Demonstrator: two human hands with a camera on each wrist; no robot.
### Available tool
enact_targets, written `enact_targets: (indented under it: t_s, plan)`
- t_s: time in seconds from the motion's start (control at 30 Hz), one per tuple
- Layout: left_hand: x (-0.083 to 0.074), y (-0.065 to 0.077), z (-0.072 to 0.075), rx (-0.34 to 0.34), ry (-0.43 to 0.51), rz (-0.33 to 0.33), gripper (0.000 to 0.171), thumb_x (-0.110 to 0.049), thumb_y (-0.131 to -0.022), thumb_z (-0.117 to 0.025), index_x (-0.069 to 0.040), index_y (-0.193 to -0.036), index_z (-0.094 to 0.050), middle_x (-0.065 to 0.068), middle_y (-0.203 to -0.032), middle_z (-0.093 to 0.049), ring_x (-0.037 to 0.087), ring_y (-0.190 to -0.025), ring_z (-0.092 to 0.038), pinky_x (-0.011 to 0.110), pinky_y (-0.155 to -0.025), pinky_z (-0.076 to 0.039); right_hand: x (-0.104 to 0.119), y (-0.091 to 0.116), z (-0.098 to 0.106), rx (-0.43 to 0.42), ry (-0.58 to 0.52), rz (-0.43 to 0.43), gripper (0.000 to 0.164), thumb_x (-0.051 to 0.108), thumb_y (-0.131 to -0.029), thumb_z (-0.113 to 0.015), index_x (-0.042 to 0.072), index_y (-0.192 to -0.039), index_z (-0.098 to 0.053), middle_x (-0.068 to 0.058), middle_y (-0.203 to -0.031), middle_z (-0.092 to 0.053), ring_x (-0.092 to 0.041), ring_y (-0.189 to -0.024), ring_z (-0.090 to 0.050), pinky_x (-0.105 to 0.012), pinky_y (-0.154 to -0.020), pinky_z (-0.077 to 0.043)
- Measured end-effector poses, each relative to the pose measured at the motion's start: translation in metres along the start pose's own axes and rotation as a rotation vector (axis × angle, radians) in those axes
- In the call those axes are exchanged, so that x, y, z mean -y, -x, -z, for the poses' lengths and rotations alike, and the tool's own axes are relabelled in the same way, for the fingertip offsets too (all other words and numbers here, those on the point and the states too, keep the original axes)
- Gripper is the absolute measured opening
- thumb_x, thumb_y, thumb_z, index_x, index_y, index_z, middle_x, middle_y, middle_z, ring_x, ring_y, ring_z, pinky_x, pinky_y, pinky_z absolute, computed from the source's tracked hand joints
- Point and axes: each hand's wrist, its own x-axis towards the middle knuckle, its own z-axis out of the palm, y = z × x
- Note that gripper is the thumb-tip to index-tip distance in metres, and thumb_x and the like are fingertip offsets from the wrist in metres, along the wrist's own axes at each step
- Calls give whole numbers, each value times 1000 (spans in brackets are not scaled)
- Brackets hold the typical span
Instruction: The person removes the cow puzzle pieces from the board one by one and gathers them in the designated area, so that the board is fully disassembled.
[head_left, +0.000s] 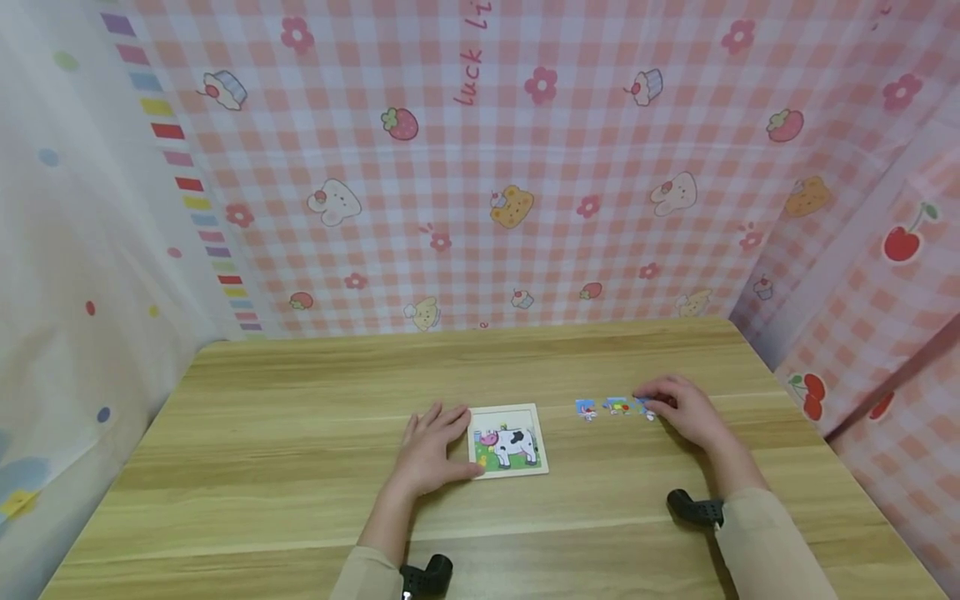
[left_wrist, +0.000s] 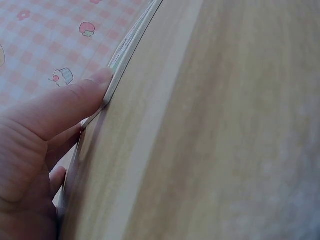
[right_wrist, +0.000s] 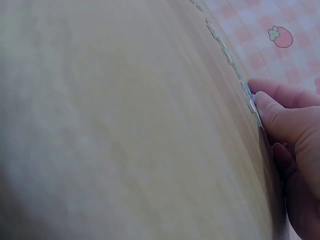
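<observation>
A square wooden puzzle board [head_left: 509, 477] with a cow picture lies flat on the table; the strip along its top is blank. My left hand [head_left: 430, 450] rests at the board's left side, fingers extended, the thumb on its lower left corner. In the left wrist view the thumb [left_wrist: 102, 80] lies on the board's edge. To the right, three small puzzle pieces lie in a row: a left piece [head_left: 585, 408], a middle piece [head_left: 617, 407] and a right piece [head_left: 647, 410]. My right hand [head_left: 686, 410] pinches the right piece between thumb and index finger, partly covering it.
The wooden table [head_left: 285, 467] extends around the board and pieces. A pink checked curtain [head_left: 465, 167] hangs along the back edge, with more printed cloth [head_left: 82, 275] at both sides. Black wrist mounts [head_left: 429, 577] sit at both cuffs.
</observation>
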Motion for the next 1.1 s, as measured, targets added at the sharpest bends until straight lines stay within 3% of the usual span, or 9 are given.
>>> enact_targets:
  t_s: [0.3, 0.6, 0.9, 1.1]
  plan:
    - [-1, -1, -1, 13, 2, 13, 85, -44, -76, -82, -8, -146, -50, 6, -154, -42, 39, -147, -19, 60, -117, -1, 2, 4, 4, -51, -92, -16, 22, 8, -98, -61, 0, -116, -70, -16, -111, -65, -13, -97, -57, -17, -81, -44]
    - [-1, 1, 1, 8, 6, 10, 86, -43, -75, -83, -7, -145, -50, 8, -153, -42, 40, -147, -19, 61, -117, -1, 32, -6, -4, -109, -103, 4, 19, 1, -95, -64, -3, -113, -69, -14, -100, -65, -15, -87, -55, -21, -73, -47]
    - [-1, 0, 1, 4, -5, 11, 85, -44, -75, -82, -8, -146, -50, 6, -154, -42, 39, -147, -20, 60, -117, -1, 83, -20, -39, 11, -150, 196, 20, -1, -91, -68, -2, -110, -70, -5, -97, -66, -18, -88, -60, -30, -78, -53]
    - [-1, 1, 1, 0, 5, 4, 86, -43, -75, -83, -7, -145, -50, 8, -153, -42, 41, -146, -20, 61, -116, -2, 113, -27, -61, 109, -206, 279, 19, -2, -89, -70, -4, -108, -70, -11, -100, -68, -21, -88, -63, -35, -77, -56]
